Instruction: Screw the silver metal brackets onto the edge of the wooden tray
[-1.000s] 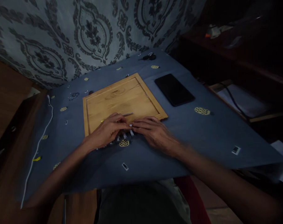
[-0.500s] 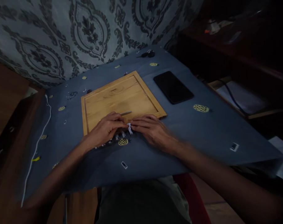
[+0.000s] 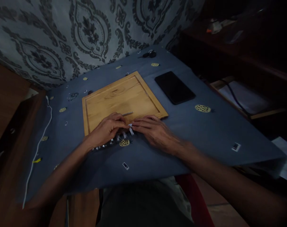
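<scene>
My left hand [image 3: 109,128] is closed, thumb and fingers pinching the right end of a dark strip with silvery, clip-like pieces [image 3: 124,135]. My right hand [image 3: 155,132] meets it there, fingers pressed together at the same end. A small pale piece [image 3: 130,126] shows between the fingertips. The strip runs left along the near edge of a wooden board [image 3: 115,91], partly hidden under my left hand. A slim metal rod [image 3: 128,113] lies on the board just beyond the left fingers, its other end covered by that hand.
A black phone or tablet [image 3: 175,87] lies right of the board on the blue patterned cloth [image 3: 157,167]. Small dark items [image 3: 150,54] sit at the back. A white cord [image 3: 38,151] runs down the left side. Beyond the right edge is an open drawer [image 3: 245,97].
Both hands stay nearly still at the strip's end. The view has shifted very slightly, and a bit more of the strip's left part shows below my left hand.
</scene>
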A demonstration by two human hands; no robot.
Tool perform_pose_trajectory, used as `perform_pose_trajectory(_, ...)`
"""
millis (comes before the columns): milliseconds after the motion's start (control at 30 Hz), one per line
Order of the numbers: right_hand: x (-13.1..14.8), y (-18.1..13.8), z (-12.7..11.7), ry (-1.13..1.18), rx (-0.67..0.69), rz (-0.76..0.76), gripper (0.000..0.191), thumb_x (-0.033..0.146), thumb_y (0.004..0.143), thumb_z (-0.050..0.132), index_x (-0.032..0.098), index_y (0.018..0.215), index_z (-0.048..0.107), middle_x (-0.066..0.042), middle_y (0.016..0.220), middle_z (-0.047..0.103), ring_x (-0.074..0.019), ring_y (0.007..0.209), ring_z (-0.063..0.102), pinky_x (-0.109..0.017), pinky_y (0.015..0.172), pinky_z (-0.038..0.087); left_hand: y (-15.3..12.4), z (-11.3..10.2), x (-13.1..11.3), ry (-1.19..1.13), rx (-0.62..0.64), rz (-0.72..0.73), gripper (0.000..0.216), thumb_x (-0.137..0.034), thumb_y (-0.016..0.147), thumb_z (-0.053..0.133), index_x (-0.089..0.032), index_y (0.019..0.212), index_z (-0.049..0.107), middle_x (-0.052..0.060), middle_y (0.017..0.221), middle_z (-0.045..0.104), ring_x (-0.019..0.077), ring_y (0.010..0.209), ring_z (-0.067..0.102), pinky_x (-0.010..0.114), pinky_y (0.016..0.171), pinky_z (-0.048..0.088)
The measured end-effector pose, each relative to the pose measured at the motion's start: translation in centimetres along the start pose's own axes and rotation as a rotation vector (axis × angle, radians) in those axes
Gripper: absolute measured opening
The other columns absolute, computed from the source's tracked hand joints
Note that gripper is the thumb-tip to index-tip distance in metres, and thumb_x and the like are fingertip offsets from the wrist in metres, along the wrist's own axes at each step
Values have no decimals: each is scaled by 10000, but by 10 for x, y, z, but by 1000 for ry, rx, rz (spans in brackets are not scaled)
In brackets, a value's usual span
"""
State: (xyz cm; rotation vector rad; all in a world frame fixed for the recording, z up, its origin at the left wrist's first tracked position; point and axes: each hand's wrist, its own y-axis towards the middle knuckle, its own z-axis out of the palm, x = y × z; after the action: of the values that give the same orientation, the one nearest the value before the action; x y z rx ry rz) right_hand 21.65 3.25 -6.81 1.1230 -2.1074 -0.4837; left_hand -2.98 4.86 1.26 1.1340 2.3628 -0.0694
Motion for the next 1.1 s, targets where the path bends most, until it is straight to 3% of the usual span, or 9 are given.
perform_pose_trajectory(1100,-1,-1,-1,-48,59,-5,452,24,946,504,251,1264,730,-49,1287,770,-229,1219,695,-444,1031,515,-1,3,-4,10,-16,-43,365,-52,982,471,-233,1047,782,52,975,701,176,968,651,325,848,538)
